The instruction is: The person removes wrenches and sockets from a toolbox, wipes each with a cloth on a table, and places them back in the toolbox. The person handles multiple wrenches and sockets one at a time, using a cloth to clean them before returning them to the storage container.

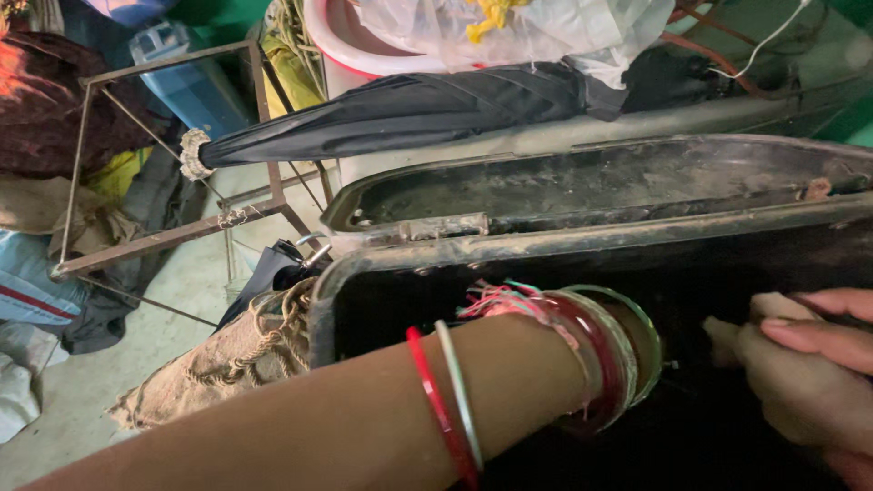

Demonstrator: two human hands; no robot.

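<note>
Pale cloth wad (727,332) is clamped in right hand (809,382) fingers against glossy black metal panel (582,273), grime on upper tray (582,186) unwiped; left hand is hidden past bangled wrist (591,350), finger state unknown.

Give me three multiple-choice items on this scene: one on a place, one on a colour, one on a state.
1. Where is the pale cloth?
A. On the metal frame
B. Under the fingers of the right hand
C. In the pink tub

2. What colours are the two thin bangles at mid-forearm?
A. Red and silver
B. Blue and gold
C. Both black

3. The black umbrella is:
A. Open
B. Folded shut
C. Snapped in two

Answers:
1 B, the fingers curl over the cloth.
2 A, a red ring sits beside a silver one.
3 B, its canopy is wrapped around the shaft.
</note>
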